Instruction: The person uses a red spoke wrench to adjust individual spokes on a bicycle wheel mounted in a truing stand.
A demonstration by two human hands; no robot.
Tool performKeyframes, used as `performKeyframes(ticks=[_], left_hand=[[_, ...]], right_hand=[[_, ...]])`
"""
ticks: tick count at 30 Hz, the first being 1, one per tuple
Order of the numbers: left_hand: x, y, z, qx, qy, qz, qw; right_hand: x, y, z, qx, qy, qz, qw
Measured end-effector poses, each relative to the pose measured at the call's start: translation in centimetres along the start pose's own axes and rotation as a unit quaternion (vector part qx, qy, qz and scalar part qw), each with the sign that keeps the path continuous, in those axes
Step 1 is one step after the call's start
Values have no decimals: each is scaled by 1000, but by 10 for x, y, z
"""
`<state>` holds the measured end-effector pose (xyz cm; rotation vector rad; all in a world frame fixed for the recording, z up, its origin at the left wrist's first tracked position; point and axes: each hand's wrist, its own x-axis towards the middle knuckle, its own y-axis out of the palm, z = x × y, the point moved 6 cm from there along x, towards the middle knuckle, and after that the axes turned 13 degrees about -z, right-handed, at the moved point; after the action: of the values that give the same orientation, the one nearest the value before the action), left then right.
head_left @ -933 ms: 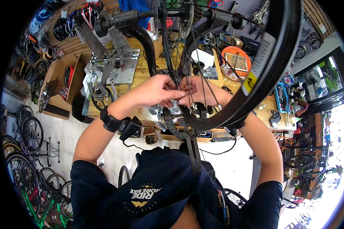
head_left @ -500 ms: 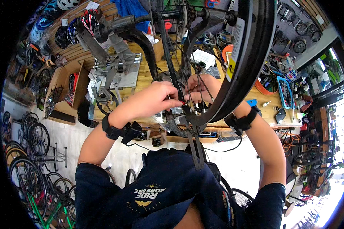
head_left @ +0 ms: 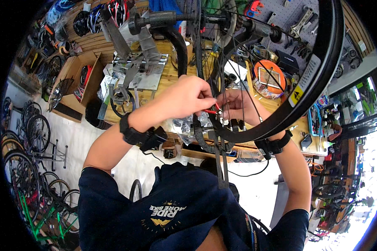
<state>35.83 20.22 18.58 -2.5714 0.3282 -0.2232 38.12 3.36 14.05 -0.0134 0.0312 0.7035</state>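
Note:
A bicycle wheel stands upright before me in a dark truing stand [head_left: 181, 52], its black rim [head_left: 312, 85] sweeping down from the upper right. Just above the bottom of the rim, my left hand [head_left: 188, 97] pinches a small red spoke wrench [head_left: 211, 111] between thumb and fingers. Close against it, among the spokes, my right hand [head_left: 241, 104] has its fingers curled together by the wrench's tip. What those fingers grip is too small to make out. A slotted metal bar [head_left: 221, 169] of the stand hangs below the rim.
Behind the wheel is a wooden workbench [head_left: 157, 100] with an orange round tray [head_left: 264, 69], a blue tray [head_left: 315, 119] and metal parts. An open cardboard box [head_left: 77, 94] stands at left. Bicycles [head_left: 31, 129] line the left floor, and tools hang on the pegboard [head_left: 280, 16].
The wheel, stand and both hands appear further right, as the view has shifted. The red spoke wrench, mostly hidden before, shows more plainly between my hands, which remain at the spokes.

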Motion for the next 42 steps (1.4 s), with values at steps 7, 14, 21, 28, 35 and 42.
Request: performKeyframes(ticks=[7,14,21,28,35,42], left_hand=[[6,28,21,-110,-24,-1,994],[26,-3,65,-13,15,-203,979],[40,26,67,-182,13,-45,982],[23,16,-1,-342,-29,30,939],[14,-11,-62,-377,-147,22,914],[16,6,-13,-283,-116,90,948]], right_hand=[[6,-10,-10,-36,55,-41,997],[-3,-27,-3,-159,86,-170,969],[-21,-56,-8,-116,16,-231,966],[-43,-77,-19,42,34,-287,956],[-43,-69,-9,47,25,-296,954],[-44,-61,-12,98,4,-247,964]])
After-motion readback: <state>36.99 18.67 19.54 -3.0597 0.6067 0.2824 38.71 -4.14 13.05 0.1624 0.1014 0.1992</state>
